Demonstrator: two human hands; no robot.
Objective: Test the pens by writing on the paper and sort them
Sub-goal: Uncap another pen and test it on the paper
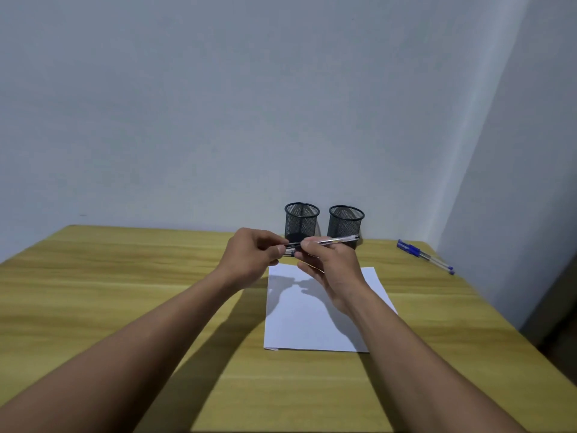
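Note:
Both hands hold one clear-barrelled black pen level above the far edge of the white paper. My left hand pinches the pen's dark cap end. My right hand grips the barrel, whose other end points right in front of the cups. Two black mesh pen cups stand by the wall: the left cup and the right cup. No pens show above their rims. Two blue pens lie together at the table's far right.
The yellow wood-grain table meets a pale wall at the back, with a wall corner on the right. The table's right edge runs close past the blue pens.

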